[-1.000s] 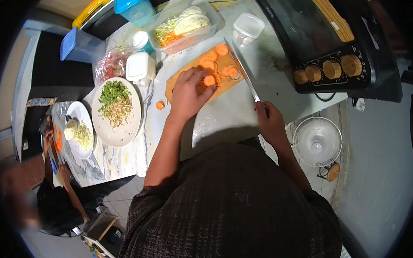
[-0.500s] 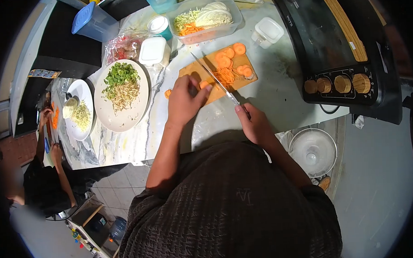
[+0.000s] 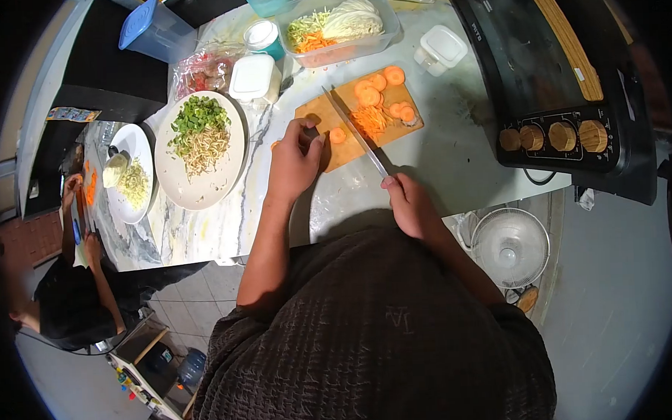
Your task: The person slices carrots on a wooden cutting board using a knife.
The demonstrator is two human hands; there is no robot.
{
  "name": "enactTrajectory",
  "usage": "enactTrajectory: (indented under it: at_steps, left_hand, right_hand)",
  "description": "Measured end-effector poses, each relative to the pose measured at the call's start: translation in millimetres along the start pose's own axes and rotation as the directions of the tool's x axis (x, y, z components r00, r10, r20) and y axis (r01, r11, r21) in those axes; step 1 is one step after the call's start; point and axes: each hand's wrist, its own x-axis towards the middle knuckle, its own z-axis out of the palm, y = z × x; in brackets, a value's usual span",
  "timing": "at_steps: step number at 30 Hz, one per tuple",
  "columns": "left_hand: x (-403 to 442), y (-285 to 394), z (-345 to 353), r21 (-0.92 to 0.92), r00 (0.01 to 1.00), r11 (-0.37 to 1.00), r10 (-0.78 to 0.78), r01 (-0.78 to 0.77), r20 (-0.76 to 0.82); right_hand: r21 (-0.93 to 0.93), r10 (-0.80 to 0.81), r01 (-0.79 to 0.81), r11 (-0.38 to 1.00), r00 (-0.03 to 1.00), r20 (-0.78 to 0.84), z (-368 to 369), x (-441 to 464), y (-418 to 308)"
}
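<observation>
Left of our left hand, the plate sits near, limiting sideways room. That hand curls loosely at the left end of the board, thumb and fingers parted, with nothing visible between them; a carrot slice lies just right of its fingertips. We judge that cutting carrot is in hand; another cut would call for steadying that slice with tucked fingertips. Our right hand grips the knife, blade slanting away beside the shreds. Right of that hand, tabletop stretches to the oven, giving room to move.
</observation>
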Motion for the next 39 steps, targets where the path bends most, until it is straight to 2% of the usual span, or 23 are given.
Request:
enactTrajectory:
  at_steps: [4, 6, 10, 12, 16, 18, 21, 22, 23, 25, 26, 29, 31, 32, 36, 38, 39]
  left_hand:
    - [3, -7, -2, 0.075, 0.996, 0.995, -0.067, 0.062, 0.060]
    - [5, -6, -5, 0.214, 0.977, 0.963, 0.129, -0.164, 0.167]
    - [4, -8, 1, 0.187, 0.967, 0.956, 0.196, -0.225, 0.164]
    - [1, -2, 1, 0.106, 0.988, 0.993, 0.035, -0.052, 0.151]
    - [0, 7, -2, 0.107, 0.988, 0.994, -0.006, -0.010, 0.152]
    - [-1, 5, -1, 0.125, 0.990, 0.984, 0.119, -0.127, 0.073]
    - [-3, 1, 3, 0.081, 0.996, 0.995, 0.058, -0.064, 0.068]
    - [-2, -1, 6, 0.045, 0.989, 0.988, 0.147, -0.148, 0.029]
    - [-1, -3, 6, 0.045, 0.988, 0.987, 0.151, -0.152, 0.020]
    - [-2, -1, 6, 0.167, 0.980, 0.966, 0.195, -0.199, 0.044]
    - [-1, -1, 6, 0.166, 0.979, 0.965, 0.199, -0.204, 0.043]
    - [2, 1, 7, 0.163, 0.986, 0.973, 0.168, -0.164, -0.012]
    - [3, 9, 3, 0.148, 0.985, 0.979, -0.151, 0.138, 0.079]
    - [3, 1, 7, 0.206, 0.995, 0.975, -0.097, 0.088, 0.035]
    - [1, 4, 9, 0.239, 0.996, 0.967, -0.094, 0.091, 0.000]
    - [4, -1, 10, 0.248, 0.983, 0.954, 0.179, -0.167, -0.028]
    - [3, -1, 10, 0.248, 0.984, 0.955, 0.175, -0.164, -0.025]
  right_hand:
    - [-0.033, -0.010, 0.011, 0.999, 1.000, 0.014, 4, 2, 9]
    - [-0.070, -0.014, 0.015, 0.997, 1.000, 0.021, 3, 1, 6]
    - [-0.103, -0.004, 0.008, 0.995, 1.000, 0.031, 2, 2, 2]
    - [-0.094, 0.011, -0.010, 0.996, 1.000, 0.008, 2, 2, 0]
    - [-0.083, -0.018, 0.016, 0.996, 1.000, -0.025, 5, 4, 7]
    - [-0.068, -0.020, 0.018, 0.998, 0.999, -0.036, 4, 5, 10]
    - [-0.061, 0.022, -0.022, 0.998, 1.000, 0.001, 1, 6, 5]
    - [-0.063, 0.014, -0.014, 0.998, 1.000, 0.002, 2, 5, 4]
    - [-0.081, 0.014, -0.015, 0.997, 1.000, -0.003, 2, 6, 4]
    - [-0.100, 0.019, -0.020, 0.995, 1.000, -0.008, 2, 5, 5]
    - [-0.088, 0.011, -0.011, 0.996, 1.000, -0.006, 1, 6, 4]
    - [-0.088, 0.015, -0.016, 0.996, 1.000, -0.011, 2, 7, 4]
    - [-0.104, 0.037, -0.038, 0.994, 0.999, -0.013, 3, 5, 4]
    - [-0.118, 0.050, -0.051, 0.992, 0.999, -0.010, 2, 5, 3]
    - [-0.142, 0.054, -0.053, 0.988, 0.999, 0.004, 0, 7, 1]
    - [-0.130, 0.010, -0.013, 0.991, 1.000, -0.024, 4, 9, 8]
    - [-0.119, -0.035, 0.029, 0.992, 0.998, -0.053, 5, 9, 10]
